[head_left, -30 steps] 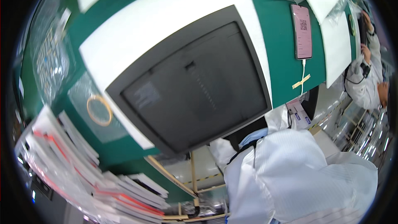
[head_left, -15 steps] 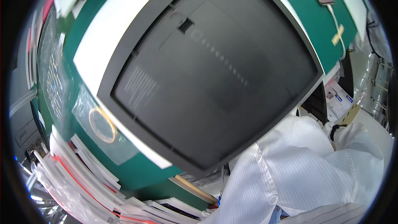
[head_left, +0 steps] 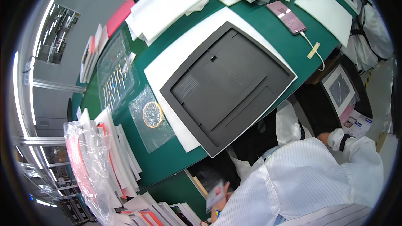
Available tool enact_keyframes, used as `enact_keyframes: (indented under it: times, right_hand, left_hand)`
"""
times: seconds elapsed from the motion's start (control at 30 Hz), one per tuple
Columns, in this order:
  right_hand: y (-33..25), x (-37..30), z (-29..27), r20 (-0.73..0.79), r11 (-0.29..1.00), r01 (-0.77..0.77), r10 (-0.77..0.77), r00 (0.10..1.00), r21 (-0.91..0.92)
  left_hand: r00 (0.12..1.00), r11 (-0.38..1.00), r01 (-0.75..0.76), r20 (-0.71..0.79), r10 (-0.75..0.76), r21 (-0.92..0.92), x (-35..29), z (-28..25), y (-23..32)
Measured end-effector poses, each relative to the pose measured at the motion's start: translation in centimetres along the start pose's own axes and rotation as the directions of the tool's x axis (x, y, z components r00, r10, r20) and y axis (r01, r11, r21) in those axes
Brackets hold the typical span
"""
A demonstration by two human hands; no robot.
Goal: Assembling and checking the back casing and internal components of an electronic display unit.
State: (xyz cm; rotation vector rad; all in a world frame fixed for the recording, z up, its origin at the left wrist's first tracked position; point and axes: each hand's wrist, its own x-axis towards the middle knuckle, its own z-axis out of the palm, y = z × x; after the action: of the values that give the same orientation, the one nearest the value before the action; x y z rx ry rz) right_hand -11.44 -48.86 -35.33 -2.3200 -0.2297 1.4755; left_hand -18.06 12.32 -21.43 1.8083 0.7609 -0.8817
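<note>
A large black panel with a raised rim (head_left: 234, 79) lies on a white foam sheet (head_left: 184, 136) on the green table. Below the table's front edge, beside an open drawer (head_left: 200, 185), my left hand (head_left: 226, 196) is closed on a small clear packet (head_left: 215, 196) with a reddish patch, blurred by motion. At the right, my right hand (head_left: 323, 137) is next to my white coat, below the table edge. Its fingers are mostly hidden, and whether it holds anything does not show.
A coil in a clear bag (head_left: 153, 115) and a clear tray of small parts (head_left: 116, 83) lie left of the panel. A corded phone (head_left: 287, 17) sits at the far right. Foam-wrapped boards (head_left: 113, 155) stand at the left. A dark bin (head_left: 354, 86) is at the right.
My view has drawn back, so the panel looks smaller and more of the table shows. Both hands have come into view, the left with the small packet.
</note>
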Motion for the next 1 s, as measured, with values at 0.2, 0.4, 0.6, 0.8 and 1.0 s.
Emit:
enact_keyframes:
  times: [0.2,0.4,0.6,0.8,1.0]
  right_hand:
    - [-11.0,-2.5,-16.4,0.066,0.916,0.192,-0.228,0.971,0.352]
    - [-10.4,-0.4,-19.5,0.068,0.931,0.351,-0.358,0.931,0.102]
    - [-14.9,-4.6,-26.1,0.133,0.772,0.626,-0.612,0.779,-0.109]
    - [-22.7,-10.6,-32.7,-0.138,0.533,0.827,-0.819,0.557,0.180]
    - [-28.4,-8.3,-35.8,-0.594,0.609,0.793,-0.639,0.488,-0.005]
  left_hand:
    - [0.914,0.807,-0.406,-0.205,0.351,-0.428,-3.9,-3.4,14.0]
    - [0.749,0.868,-0.398,-0.441,0.494,0.296,-7.4,-2.7,24.7]
    - [0.656,0.837,-0.487,-0.528,0.540,0.251,-7.3,-4.6,29.6]
    - [0.618,0.801,-0.572,-0.549,0.563,0.178,-2.6,-7.3,34.0]
    - [0.593,0.764,-0.620,-0.529,0.607,0.181,5.1,-10.3,36.7]
